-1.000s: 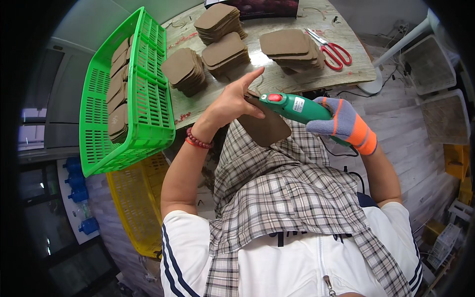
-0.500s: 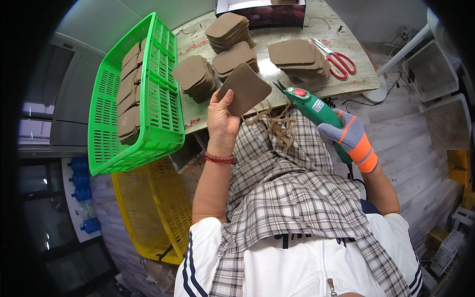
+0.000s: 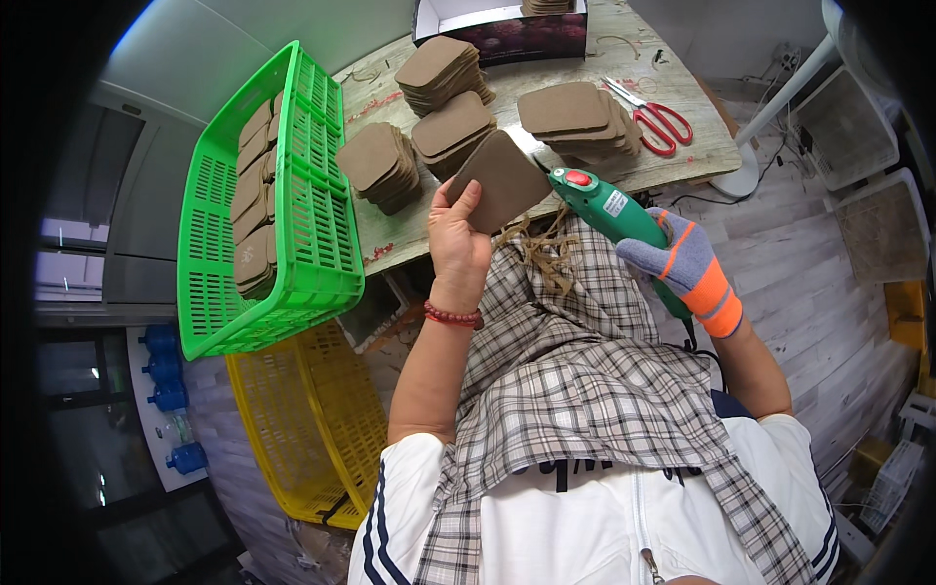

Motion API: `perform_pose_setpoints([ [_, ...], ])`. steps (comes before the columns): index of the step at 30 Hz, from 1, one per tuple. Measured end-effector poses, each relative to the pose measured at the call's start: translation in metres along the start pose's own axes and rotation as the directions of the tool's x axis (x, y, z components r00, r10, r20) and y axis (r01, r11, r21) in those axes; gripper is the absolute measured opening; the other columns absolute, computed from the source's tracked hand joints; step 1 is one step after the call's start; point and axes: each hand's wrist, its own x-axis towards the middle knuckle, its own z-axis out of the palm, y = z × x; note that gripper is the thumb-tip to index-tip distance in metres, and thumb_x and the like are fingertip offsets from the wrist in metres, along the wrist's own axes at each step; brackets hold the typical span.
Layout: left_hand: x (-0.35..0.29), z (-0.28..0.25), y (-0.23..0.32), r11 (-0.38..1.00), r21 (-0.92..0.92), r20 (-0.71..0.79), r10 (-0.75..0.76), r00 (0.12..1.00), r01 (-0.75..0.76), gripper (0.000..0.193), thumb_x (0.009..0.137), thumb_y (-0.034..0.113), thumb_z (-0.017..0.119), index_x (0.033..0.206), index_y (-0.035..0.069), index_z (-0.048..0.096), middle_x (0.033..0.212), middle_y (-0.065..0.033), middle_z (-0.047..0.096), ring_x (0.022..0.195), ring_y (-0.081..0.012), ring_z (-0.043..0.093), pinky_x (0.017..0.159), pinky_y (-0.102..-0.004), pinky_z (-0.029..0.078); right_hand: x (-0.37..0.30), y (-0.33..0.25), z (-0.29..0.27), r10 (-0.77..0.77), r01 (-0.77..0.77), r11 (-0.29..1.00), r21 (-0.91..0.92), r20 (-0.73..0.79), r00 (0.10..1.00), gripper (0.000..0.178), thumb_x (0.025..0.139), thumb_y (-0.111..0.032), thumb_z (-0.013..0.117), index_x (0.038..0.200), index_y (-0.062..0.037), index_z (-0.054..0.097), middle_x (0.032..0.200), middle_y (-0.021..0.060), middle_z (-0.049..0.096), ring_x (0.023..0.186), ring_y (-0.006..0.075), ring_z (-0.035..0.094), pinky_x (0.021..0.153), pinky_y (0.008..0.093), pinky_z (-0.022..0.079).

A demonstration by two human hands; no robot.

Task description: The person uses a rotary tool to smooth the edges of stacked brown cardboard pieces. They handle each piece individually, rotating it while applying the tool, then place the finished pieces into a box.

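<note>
My bare left hand [image 3: 460, 239] pinches a brown rounded pad [image 3: 505, 175] between thumb and fingers, above the table's near edge. In a grey and orange glove, my right hand [image 3: 682, 261] grips green electric scissors [image 3: 609, 207] with a red button. Their blade end meets the pad's right edge and is partly hidden there. Thin brown trimmings [image 3: 548, 252] lie on the checked apron over my lap. Beyond my left hand stand stacks of similar brown pads: a left stack [image 3: 372, 156], a middle stack [image 3: 453, 125], a far stack [image 3: 439, 64] and a right stack [image 3: 565, 107].
Red-handled scissors [image 3: 665, 129] lie at the right of the table [image 3: 702, 161]. A dark printed box [image 3: 507, 41] stands at the back. To the left, a green plastic basket [image 3: 327, 210] holds more pads, above a yellow crate [image 3: 292, 419]. A white stand [image 3: 770, 122] is at right.
My left hand has brought the pad to the right, up to the blade end of the electric scissors. My right hand has shifted slightly left. The view has tilted a little.
</note>
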Motion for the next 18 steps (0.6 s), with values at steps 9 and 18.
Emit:
perform_pose_setpoints([
  [9, 0.003, 0.015, 0.004, 0.999, 0.024, 0.017, 0.026, 1.0, -0.026, 0.024, 0.082, -0.003, 0.065, 0.103, 0.003, 0.057, 0.1, -0.0081, 0.064, 0.092, -0.0189, 0.061, 0.084, -0.0347, 0.052, -0.004, 0.006, -0.014, 0.015, -0.015, 1.0, 0.014, -0.029, 0.999, 0.043, 0.075, -0.026, 0.076, 0.103, 0.0015, 0.059, 0.078, 0.0017, 0.062, 0.067, 0.0044, 0.053, 0.059, 0.0205, 0.045],
  [18, 0.008, 0.018, -0.014, 0.99, 0.136, 0.049, 0.028, 0.998, -0.034, 0.024, 0.082, -0.004, 0.064, 0.103, 0.003, 0.057, 0.099, -0.0082, 0.064, 0.088, -0.018, 0.062, 0.079, -0.0312, 0.053, 0.002, 0.013, -0.011, -0.082, 0.084, 0.996, 0.012, -0.105, 0.991, 0.047, 0.075, -0.026, 0.078, 0.106, 0.0028, 0.058, 0.082, 0.0038, 0.064, 0.067, 0.005, 0.056, 0.059, 0.0214, 0.047],
])
